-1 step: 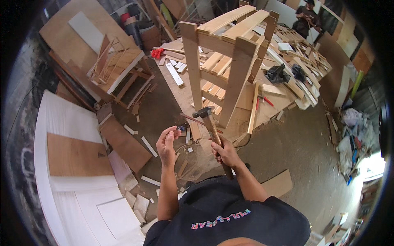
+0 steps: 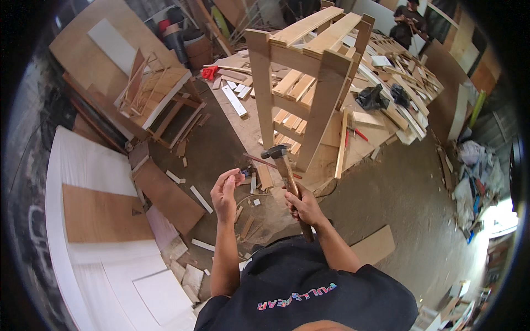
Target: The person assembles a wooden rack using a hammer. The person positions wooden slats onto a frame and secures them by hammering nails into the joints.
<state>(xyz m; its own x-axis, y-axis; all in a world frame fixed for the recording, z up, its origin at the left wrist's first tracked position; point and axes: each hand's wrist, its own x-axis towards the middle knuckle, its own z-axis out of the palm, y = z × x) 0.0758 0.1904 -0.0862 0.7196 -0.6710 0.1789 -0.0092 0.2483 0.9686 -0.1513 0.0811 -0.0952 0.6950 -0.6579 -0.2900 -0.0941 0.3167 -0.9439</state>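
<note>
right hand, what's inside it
A hammer: its head and handle end show either side of the right hand; the stretch within its grip is covered.

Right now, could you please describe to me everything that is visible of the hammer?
The hammer has a dark, metal-looking head and a long brown handle that looks like wood. The right hand grips the handle's lower part, and its end shows below the fist. The hammer is tilted, head up and toward the left, between the person's body and the slatted wooden frame. The left hand is apart from it.

Worktable [image 2: 361,150] with rack [image 2: 324,102], wood strips [image 2: 234,101]
</note>
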